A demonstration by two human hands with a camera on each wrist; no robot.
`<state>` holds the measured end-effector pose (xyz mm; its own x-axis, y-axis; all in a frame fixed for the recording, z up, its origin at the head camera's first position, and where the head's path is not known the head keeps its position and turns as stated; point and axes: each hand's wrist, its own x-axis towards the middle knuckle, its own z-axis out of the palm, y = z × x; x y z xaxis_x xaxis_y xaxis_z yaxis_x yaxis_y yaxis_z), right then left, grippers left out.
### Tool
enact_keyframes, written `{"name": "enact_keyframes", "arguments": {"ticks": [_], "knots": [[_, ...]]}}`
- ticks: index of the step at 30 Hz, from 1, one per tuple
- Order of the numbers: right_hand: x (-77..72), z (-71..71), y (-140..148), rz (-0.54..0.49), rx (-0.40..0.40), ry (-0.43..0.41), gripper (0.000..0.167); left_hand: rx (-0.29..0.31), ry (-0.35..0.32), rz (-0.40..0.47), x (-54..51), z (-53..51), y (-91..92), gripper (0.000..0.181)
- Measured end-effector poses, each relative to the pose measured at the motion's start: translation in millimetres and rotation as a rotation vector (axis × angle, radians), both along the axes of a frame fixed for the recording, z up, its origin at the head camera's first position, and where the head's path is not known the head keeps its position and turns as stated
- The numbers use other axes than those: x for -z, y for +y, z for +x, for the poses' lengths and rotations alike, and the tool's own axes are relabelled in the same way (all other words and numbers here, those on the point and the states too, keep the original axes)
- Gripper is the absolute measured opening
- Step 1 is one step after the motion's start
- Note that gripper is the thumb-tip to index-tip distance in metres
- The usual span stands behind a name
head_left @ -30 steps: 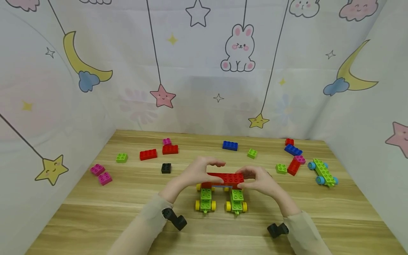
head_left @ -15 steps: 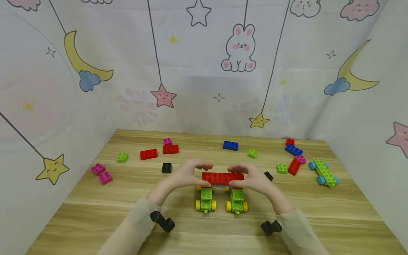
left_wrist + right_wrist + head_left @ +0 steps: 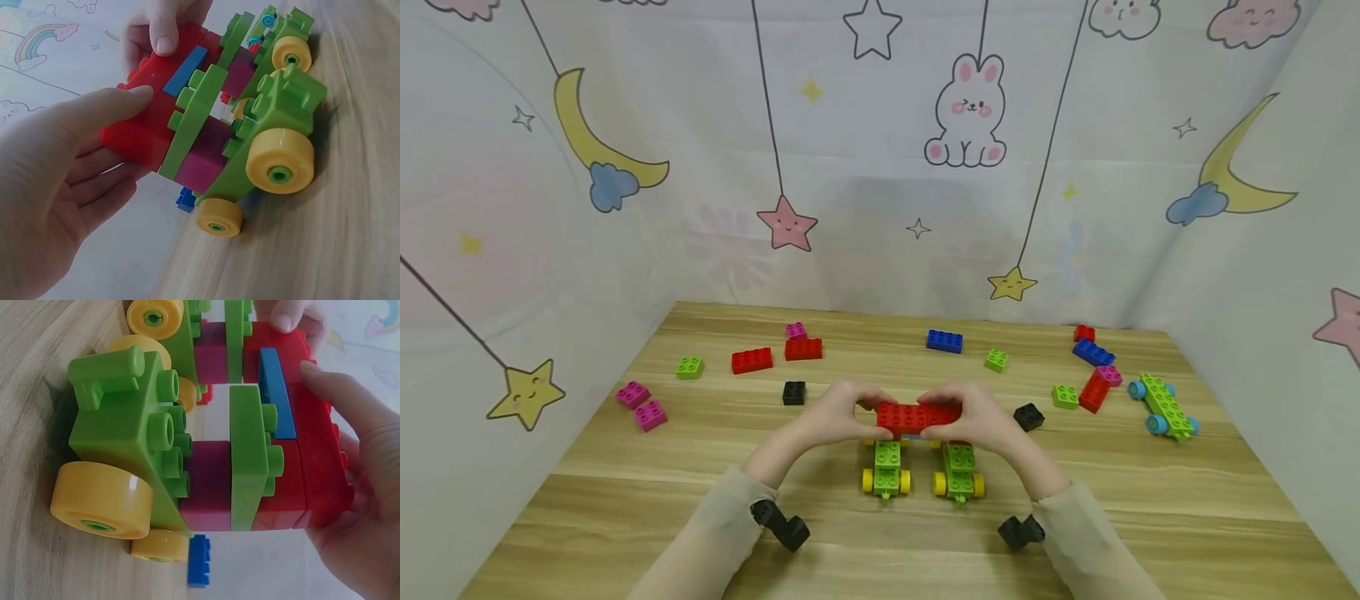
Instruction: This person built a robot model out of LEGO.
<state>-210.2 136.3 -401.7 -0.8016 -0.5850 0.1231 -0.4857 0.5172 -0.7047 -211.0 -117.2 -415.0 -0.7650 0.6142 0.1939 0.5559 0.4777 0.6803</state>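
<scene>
Two lime-green wheeled bases, left (image 3: 887, 467) and right (image 3: 959, 471), stand side by side on yellow wheels. Each carries a purple brick (image 3: 209, 478) and a green plate (image 3: 247, 456). Bridging them are red bricks (image 3: 901, 419) on top, with a blue brick (image 3: 277, 394) below, between the uprights. My left hand (image 3: 842, 412) grips the red top at its left end, thumb on the near face and fingers behind. The right hand (image 3: 973, 417) grips the red top further right, thumb in front, covering part of the right end.
A blue-wheeled green base (image 3: 1165, 406) lies far right near red, pink, blue and green bricks. A black brick (image 3: 1028, 417) is right of the hand, another (image 3: 793, 392) on the left. Red bricks (image 3: 752, 360) and pink bricks (image 3: 651, 414) lie left; a blue brick (image 3: 944, 341) lies behind.
My left hand has drawn back to the red top's left end. The right hand has slid left along it, uncovering the black brick at right. The wheeled structure stays in place.
</scene>
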Motion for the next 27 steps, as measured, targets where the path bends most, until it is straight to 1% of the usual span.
{"name": "enact_keyframes", "arguments": {"ticks": [9, 12, 19, 23, 27], "knots": [[2.8, -0.6, -1.1, -0.001, 0.037, 0.015, 0.037, -0.014, 0.013, 0.011, 1.9, -3.4, 1.6, 0.037], [3.6, -0.9, -1.1, -0.008, 0.052, 0.014, 0.036, -0.018, 0.003, 0.014, 2.3, -4.6, 2.2, 0.038], [6.5, -1.9, -0.6, -0.015, 0.081, 0.014, 0.036, -0.038, -0.048, 0.036, 4.9, -7.7, 3.0, 0.039], [8.3, -2.0, -0.1, -0.019, 0.097, -0.002, 0.037, -0.046, -0.057, 0.041, 6.1, -7.9, 2.8, 0.04], [9.9, -2.8, 0.6, -0.03, 0.091, 0.007, 0.036, -0.046, -0.049, 0.039, 6.3, -7.6, 3.0, 0.04]]}}
